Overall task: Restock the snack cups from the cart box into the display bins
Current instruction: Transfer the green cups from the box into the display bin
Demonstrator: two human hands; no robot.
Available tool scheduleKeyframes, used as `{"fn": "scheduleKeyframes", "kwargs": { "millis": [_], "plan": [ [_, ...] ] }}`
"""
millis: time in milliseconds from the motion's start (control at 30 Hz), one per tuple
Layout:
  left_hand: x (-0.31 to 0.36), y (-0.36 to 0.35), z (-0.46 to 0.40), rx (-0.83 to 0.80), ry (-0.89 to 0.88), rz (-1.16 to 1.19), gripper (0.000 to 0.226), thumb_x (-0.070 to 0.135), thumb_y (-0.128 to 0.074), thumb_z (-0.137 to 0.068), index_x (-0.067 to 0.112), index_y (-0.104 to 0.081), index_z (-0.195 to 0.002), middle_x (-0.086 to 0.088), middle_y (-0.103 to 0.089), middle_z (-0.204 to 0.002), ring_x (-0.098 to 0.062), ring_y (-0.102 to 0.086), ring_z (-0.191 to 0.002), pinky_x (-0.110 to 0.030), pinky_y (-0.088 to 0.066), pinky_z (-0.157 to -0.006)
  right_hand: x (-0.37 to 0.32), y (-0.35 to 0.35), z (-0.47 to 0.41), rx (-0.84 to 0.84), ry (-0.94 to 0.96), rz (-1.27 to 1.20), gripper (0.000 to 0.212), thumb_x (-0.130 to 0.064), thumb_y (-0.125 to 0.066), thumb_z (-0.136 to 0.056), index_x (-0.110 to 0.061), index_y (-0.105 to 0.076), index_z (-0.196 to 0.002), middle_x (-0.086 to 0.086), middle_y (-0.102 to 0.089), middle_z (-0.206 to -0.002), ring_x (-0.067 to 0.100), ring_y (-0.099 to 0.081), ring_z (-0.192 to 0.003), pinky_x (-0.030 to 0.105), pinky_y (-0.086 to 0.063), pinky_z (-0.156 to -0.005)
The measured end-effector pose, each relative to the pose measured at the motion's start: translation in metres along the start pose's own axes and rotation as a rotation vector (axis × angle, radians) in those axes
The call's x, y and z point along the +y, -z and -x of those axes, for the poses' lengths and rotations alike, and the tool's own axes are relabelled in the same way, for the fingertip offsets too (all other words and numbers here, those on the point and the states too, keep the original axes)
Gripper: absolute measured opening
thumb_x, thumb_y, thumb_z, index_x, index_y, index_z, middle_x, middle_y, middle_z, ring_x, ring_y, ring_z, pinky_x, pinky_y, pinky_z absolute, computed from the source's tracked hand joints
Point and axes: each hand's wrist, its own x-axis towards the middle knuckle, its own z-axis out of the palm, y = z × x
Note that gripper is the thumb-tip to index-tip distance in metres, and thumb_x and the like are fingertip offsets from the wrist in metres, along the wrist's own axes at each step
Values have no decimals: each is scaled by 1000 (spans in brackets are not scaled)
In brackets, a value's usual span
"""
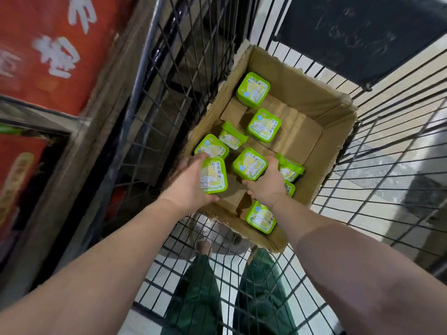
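An open cardboard box sits in a black wire cart and holds several green snack cups with pale lids. My left hand grips one green cup at the box's near left side, fingers wrapped round its edges. My right hand grips another green cup in the middle of the box, thumb under its near edge. Loose cups lie at the far end, mid box and near corner. One cup lies tipped on its side.
The wire cart wall rises to the left of the box, and its mesh spreads to the right. A red sign hangs at the far left. My green trouser legs show below through the mesh.
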Motion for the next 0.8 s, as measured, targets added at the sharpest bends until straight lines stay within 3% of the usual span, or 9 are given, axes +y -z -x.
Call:
{"fn": "scheduleKeyframes", "kwargs": {
  "millis": [67, 167, 300, 367, 500, 667, 800],
  "plan": [
    [5, 9, 11, -29, -13, 35, 105, 30, -90, -58, 32, -29, -143, -2, -42, -132, -22, -47, -122, -33, -40, -102, 0, 8, 23, -24, 35, 24, 73, -11, -76, -74, -32, -29, -125, 0, -60, -72, 27, -66, -70, 38, -59, -64],
    [16, 29, 36, -25, -52, -5, 106, 35, -90, -58, 30, -28, -143, -6, -40, -131, -26, -49, -118, -35, -42, -97, -8, 25, 67, -6, 122, 108, 83, -15, -79, -72, -32, -28, -136, -7, -52, -66, 28, -66, -78, 33, -53, -63],
    [25, 58, 75, -8, -154, -25, 106, 40, -90, -55, 25, -30, -142, -5, -39, -127, -25, -52, -114, -33, -41, -100, -20, 51, 135, 59, 222, 214, 86, -20, -81, -71, -28, -30, -139, 5, -60, -61, 25, -60, -68, 25, -41, -55],
    [30, 73, 94, 1, -218, -46, 108, 39, -90, -54, 22, -30, -142, -6, -39, -128, -25, -51, -116, -34, -40, -103, -22, 59, 167, 106, 279, 233, 88, -23, -83, -69, -26, -30, -139, 1, -58, -58, 18, -56, -63, 24, -36, -53],
    [35, 98, 140, 45, -330, -83, 107, 38, -90, -53, 21, -32, -141, -8, -41, -127, -23, -49, -117, -33, -39, -104, -31, 68, 231, 129, 376, 264, 87, -22, -84, -68, -29, -31, -136, 1, -57, -63, 19, -55, -59, 29, -46, -58],
    [15, 114, 207, 134, -408, -101, 106, 38, -92, -51, 24, -35, -139, -3, -45, -123, -22, -54, -109, -27, -42, -93, -41, 68, 308, 110, 559, 367, 83, -22, -82, -69, -34, -32, -135, 3, -61, -69, 12, -54, -57, 24, -42, -54],
    [-21, 118, 287, 264, -399, -75, 111, 43, -92, -48, 29, -31, -140, -5, -44, -126, -25, -52, -113, -35, -42, -100, -44, 51, 371, 52, 747, 447, 84, -21, -82, -68, -35, -33, -134, 1, -59, -65, 12, -55, -54, 23, -43, -54]
  ]
}}
